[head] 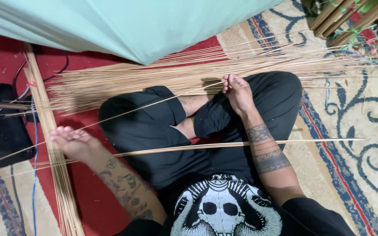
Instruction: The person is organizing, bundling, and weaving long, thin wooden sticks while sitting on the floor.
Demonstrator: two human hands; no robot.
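Sitting cross-legged on the red patterned carpet. My right hand pinches one end of a long thin pale bamboo stick near my knee; the stick runs diagonally down-left across my lap. My left hand sits out over the carpet, fingers loosely spread, thumb side touching the same stick; cannot tell if it actually grips. Second thin bamboo splint lies loose across my thighs, under my right forearm. Risks, my read: stick is slender and spans a long way, so any sideways pull from either hand likely bows or snaps it; the lap splint could roll off if I shift a leg. Ahead of my knees: big fanned pile of the same thin bamboo sticks, ends overlapping, easy to snag. Tied bundle of thicker bamboo slats runs along the left, right under my left hand. Black bag and blue cable crowd the left edge. Pale green cloth sheet hangs above the pile.
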